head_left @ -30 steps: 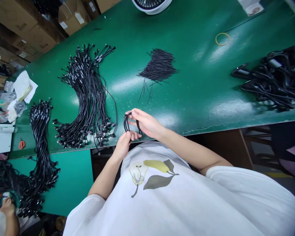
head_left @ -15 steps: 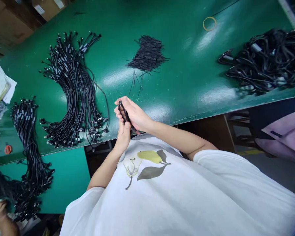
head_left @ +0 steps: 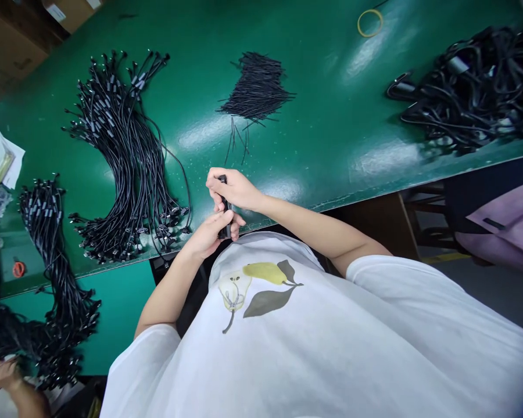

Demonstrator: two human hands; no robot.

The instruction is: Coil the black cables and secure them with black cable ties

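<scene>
Between my two hands is a folded black cable (head_left: 227, 204), held lengthwise just over the table's front edge. My right hand (head_left: 235, 187) grips its far end, with the thumb pressed on it. Wrapped round the near end is my left hand (head_left: 213, 231), its thumb lying across the cable. The fingers hide much of the bundle. Beyond my hands lies a pile of short black ties (head_left: 259, 87), with several loose ones on its near side. To the left of them, a large heap of black cables (head_left: 128, 157) with plugs at both ends spreads over the green table.
Another tangle of black cables (head_left: 475, 93) lies at the right. A yellow ring (head_left: 369, 23) is near the far edge. More cables (head_left: 47, 232) hang over the left side, near orange-handled scissors (head_left: 18, 268) and a co-worker's hands (head_left: 4, 374). Cardboard boxes (head_left: 13, 46) stand at far left.
The bundle has turned more upright in view, and its open loop no longer shows. My left hand has shifted toward me and regripped the near end. The view has moved slightly.
</scene>
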